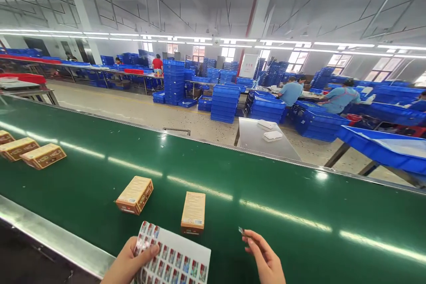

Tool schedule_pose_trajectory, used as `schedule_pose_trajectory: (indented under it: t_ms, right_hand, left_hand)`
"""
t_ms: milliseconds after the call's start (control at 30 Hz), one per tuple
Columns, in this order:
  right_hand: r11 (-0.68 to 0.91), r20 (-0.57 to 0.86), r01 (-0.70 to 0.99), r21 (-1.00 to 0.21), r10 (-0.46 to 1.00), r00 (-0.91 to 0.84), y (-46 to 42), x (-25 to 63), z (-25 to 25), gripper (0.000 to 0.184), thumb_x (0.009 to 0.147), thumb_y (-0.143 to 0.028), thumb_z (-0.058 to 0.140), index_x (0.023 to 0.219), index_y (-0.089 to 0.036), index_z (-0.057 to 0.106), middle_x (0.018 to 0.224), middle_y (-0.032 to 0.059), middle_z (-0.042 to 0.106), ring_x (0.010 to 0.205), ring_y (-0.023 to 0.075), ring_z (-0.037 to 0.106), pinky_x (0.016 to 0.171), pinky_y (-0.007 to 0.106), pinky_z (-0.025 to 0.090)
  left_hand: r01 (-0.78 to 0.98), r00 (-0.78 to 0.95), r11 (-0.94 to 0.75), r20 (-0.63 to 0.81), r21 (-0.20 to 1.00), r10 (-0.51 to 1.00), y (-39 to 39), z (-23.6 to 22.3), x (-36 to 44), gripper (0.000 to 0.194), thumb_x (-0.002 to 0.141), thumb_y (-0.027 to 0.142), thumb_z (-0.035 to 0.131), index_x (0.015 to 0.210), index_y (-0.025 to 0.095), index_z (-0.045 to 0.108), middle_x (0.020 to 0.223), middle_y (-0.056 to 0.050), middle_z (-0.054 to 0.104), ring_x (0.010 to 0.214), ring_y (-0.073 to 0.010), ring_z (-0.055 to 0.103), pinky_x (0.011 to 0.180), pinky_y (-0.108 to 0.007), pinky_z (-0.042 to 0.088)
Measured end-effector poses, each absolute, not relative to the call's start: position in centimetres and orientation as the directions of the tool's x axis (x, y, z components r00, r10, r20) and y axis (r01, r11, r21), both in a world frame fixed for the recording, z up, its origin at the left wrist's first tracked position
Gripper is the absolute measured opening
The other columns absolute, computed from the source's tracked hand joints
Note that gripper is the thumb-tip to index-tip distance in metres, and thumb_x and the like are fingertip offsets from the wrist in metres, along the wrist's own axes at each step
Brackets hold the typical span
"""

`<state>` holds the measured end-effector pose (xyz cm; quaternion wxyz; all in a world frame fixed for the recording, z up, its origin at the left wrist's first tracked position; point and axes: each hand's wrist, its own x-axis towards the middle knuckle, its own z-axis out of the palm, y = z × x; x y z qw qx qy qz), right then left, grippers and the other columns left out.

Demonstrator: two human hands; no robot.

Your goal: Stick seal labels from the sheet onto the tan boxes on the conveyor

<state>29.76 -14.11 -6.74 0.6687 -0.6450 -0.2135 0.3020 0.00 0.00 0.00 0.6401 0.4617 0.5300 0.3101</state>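
Note:
My left hand (128, 261) grips a sheet of small printed stickers (176, 259) by its left edge, over the near side of the green conveyor belt (282, 195). My right hand (264, 259) pinches one small sticker (241, 230) between thumb and fingertips, just right of the sheet. Two tan cartons lie flat on the belt ahead of my hands: one (193, 212) straight in front, another (135, 194) to its left. Three more cartons (43, 155) lie further left on the belt.
A steel rail (49, 237) edges the belt on my side. Beyond the belt stand a grey metal table (256, 140) with white trays, stacks of blue crates (224, 103), a blue bin (382, 146), and several people in blue shirts working at benches on the right.

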Motion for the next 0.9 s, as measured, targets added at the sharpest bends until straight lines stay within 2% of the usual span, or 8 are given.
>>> schedule_pose_trajectory:
  t_ms: [100,200,300,400,533,600,733,900]
  right_hand:
    - [-0.014,-0.157,-0.221,-0.975,0.748,0.645,-10.8,29.2,-5.1,0.055,0.067,-0.066,0.075,0.1,-0.022,0.077,0.118,0.01,0.072,0.115,0.0334,0.061,0.087,0.038,0.057]
    - [0.011,-0.209,-0.339,-0.941,0.77,0.604,-7.9,28.0,-4.7,0.053,0.066,-0.063,0.078,0.1,-0.022,0.077,0.123,0.0096,0.07,0.123,0.033,0.056,0.094,0.039,0.053]
    - [0.013,-0.244,-0.395,-0.919,0.768,0.593,-5.8,27.0,-5.0,0.05,0.064,-0.058,0.08,0.096,-0.02,0.078,0.124,0.0104,0.069,0.122,0.0318,0.057,0.098,0.039,0.049]
    - [0.014,-0.269,-0.423,-0.906,0.751,0.602,-5.0,26.5,-5.3,0.046,0.062,-0.055,0.082,0.089,-0.018,0.079,0.124,0.0119,0.068,0.113,0.0309,0.061,0.095,0.038,0.05]
    - [0.014,-0.296,-0.446,-0.895,0.729,0.618,-5.3,26.4,-4.9,0.044,0.061,-0.052,0.083,0.085,-0.016,0.078,0.117,0.0126,0.071,0.105,0.0302,0.065,0.085,0.035,0.055]
    - [0.009,-0.294,-0.432,-0.902,0.719,0.63,-5.8,26.5,-4.6,0.042,0.062,-0.051,0.082,0.085,-0.016,0.078,0.115,0.0126,0.073,0.103,0.0303,0.066,0.082,0.035,0.056]
    - [-0.007,-0.292,-0.395,-0.918,0.687,0.665,-6.6,26.8,-4.2,0.04,0.065,-0.048,0.081,0.087,-0.015,0.078,0.117,0.0122,0.072,0.1,0.0301,0.068,0.078,0.034,0.057]
    - [-0.015,-0.311,-0.398,-0.917,0.652,0.692,-7.5,27.2,-4.1,0.04,0.063,-0.048,0.081,0.086,-0.015,0.076,0.119,0.0121,0.07,0.094,0.0285,0.07,0.071,0.032,0.058]
  left_hand:
    - [0.204,0.483,0.198,-0.274,0.959,0.832,0.7,0.9,0.5,0.048,0.062,0.058,0.082,0.083,0.015,0.075,0.094,-0.015,0.077,0.096,-0.036,0.07,0.088,-0.044,0.054]
    - [0.243,0.748,-0.098,-0.122,0.965,0.652,0.5,1.1,2.2,0.036,0.074,0.051,0.076,0.091,0.02,0.078,0.135,-0.014,0.063,0.139,-0.0397,0.04,0.114,-0.053,0.033]
    - [0.299,0.82,-0.259,-0.109,0.918,0.561,0.1,0.9,4.3,0.025,0.078,0.046,0.074,0.087,0.023,0.078,0.151,-0.007,0.046,0.151,-0.0356,0.014,0.121,-0.055,0.017]
    - [0.333,0.835,-0.298,-0.133,0.894,0.534,0.0,0.6,5.5,0.034,0.078,0.042,0.074,0.108,0.027,0.075,0.157,-0.004,0.035,0.151,-0.0351,0.009,0.122,-0.056,0.011]
    - [0.273,0.871,-0.219,-0.144,0.937,0.47,0.2,0.6,5.6,0.067,0.077,0.039,0.076,0.139,0.026,0.055,0.158,-0.007,0.033,0.15,-0.0364,0.016,0.122,-0.053,0.016]
    - [0.228,0.889,-0.16,-0.139,0.96,0.436,0.3,1.0,5.5,0.08,0.076,0.039,0.077,0.147,0.024,0.043,0.153,-0.01,0.042,0.146,-0.0377,0.027,0.121,-0.053,0.02]
    - [0.181,0.904,-0.081,-0.133,0.98,0.406,0.0,1.7,5.9,0.084,0.077,0.038,0.075,0.149,0.021,0.037,0.118,-0.009,0.073,0.131,-0.0365,0.051,0.114,-0.05,0.034]
    - [0.168,0.918,-0.035,-0.143,0.985,0.371,-0.4,2.1,7.1,0.084,0.073,0.035,0.077,0.148,0.02,0.04,0.096,-0.004,0.079,0.113,-0.0328,0.064,0.104,-0.045,0.046]
